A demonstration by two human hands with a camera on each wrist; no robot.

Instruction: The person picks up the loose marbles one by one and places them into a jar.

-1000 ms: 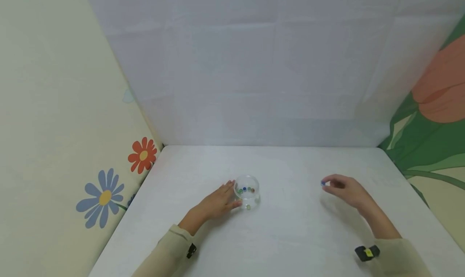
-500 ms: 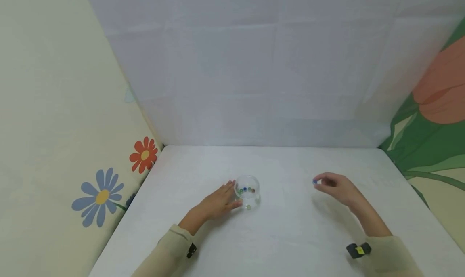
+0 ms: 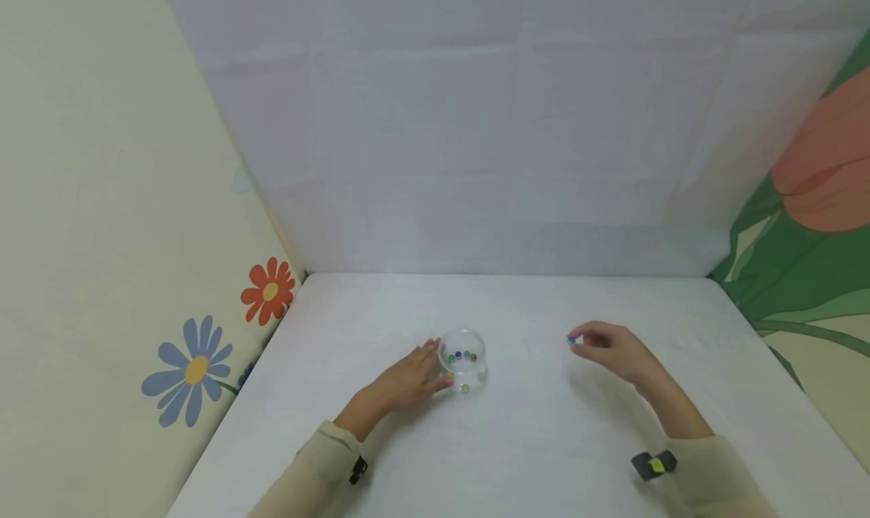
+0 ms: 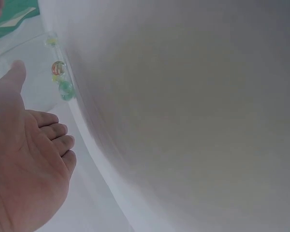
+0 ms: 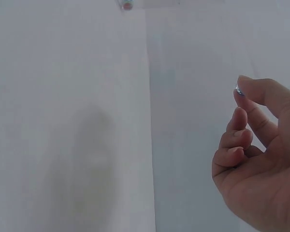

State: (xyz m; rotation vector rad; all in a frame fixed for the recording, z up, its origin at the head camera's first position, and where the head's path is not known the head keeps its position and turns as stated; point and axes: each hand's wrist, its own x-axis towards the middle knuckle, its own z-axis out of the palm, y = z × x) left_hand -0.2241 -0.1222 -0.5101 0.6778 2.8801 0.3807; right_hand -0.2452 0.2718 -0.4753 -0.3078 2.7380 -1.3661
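Observation:
A clear round container [image 3: 481, 342] stands near the middle of the white table, with several coloured glass marbles [image 3: 458, 355] at its bottom. My left hand [image 3: 405, 380] lies against the container's left side, fingers extended and thumb towards its front. The left wrist view shows the thumb over the transparent wall [image 4: 36, 58], with an orange-striped marble [image 4: 58, 68] and a green marble [image 4: 66, 90] inside. To the right, my right hand [image 3: 615, 352] pinches a blue marble [image 3: 571, 340] above the table between thumb and index finger. Fingertips mostly cover this marble [image 5: 239, 90] in the right wrist view.
White cloth covers the table [image 3: 516, 442], and a white sheet [image 3: 476, 163] hangs behind its far edge. Walls with painted flowers [image 3: 197, 368] flank both sides. Bare tabletop lies between the right hand and the container.
My right hand has moved left towards the container, carrying the pinched blue marble. The left hand and the container have stayed in place.

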